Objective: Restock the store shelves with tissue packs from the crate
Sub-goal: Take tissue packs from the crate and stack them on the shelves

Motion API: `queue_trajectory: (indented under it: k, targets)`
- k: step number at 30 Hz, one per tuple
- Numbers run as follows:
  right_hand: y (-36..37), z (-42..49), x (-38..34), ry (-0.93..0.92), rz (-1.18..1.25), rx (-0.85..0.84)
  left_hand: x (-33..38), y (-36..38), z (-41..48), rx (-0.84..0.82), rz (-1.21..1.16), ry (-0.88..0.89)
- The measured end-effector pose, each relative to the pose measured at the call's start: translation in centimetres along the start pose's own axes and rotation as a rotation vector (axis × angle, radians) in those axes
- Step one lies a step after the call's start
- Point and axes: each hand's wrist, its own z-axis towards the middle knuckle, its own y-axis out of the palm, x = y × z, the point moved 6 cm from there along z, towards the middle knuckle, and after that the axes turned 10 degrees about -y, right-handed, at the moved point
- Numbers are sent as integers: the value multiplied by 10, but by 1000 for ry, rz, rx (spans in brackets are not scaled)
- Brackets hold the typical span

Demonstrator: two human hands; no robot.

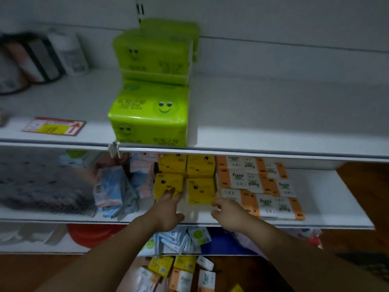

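Tissue packs [201, 191] in yellow wrap, printed with small faces, in a two-by-two block on the middle shelf [336, 207], set back a little from its front edge.

Reaches in with the left hand [168, 209]. Fingers [171, 193] straight and close together, tips touching the front left yellow pack low on its face, thumb stuck out to the right, nothing gripped.

Holds the right hand [229, 209] just beside the front right yellow pack, at its lower right corner. Fingers there loosely bent and narrow, nothing seen between them. Cannot tell whether the tips touch the wrap.

Just right of the yellow block, orange and white packs [252, 184] marked "Facial", lying flat in rows. To the left, a loose heap of blue and pink packs [113, 186], tilted every way.

On the upper shelf [273, 114], green packs [147, 114] with a smiling face. One stack at the front edge, a taller stack behind it near the back wall. Left of those, flat on the same shelf, a red and yellow price card [53, 126]. Farther back, blurred rolls [69, 53].

Low in view, under the shelves and between the forearms, more loose packs [181, 270], yellow, orange and white, jumbled together.
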Motion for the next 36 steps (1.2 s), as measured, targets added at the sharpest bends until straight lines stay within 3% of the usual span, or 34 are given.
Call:
queue_trajectory:
  k: [9,19,28,36]
  targets:
    - [-51,-159,-19,122,-42,198,82,-43,-104,-87,88,193]
    - [-104,-408,36,433,-191,375,281,-51,-242,-5,258,575]
    - [-83,-616,113,636,-136,406,448,38,-366,-108,270,773]
    - [-80,-692,171,661,-56,460,526,110,-403,-157,276,769]
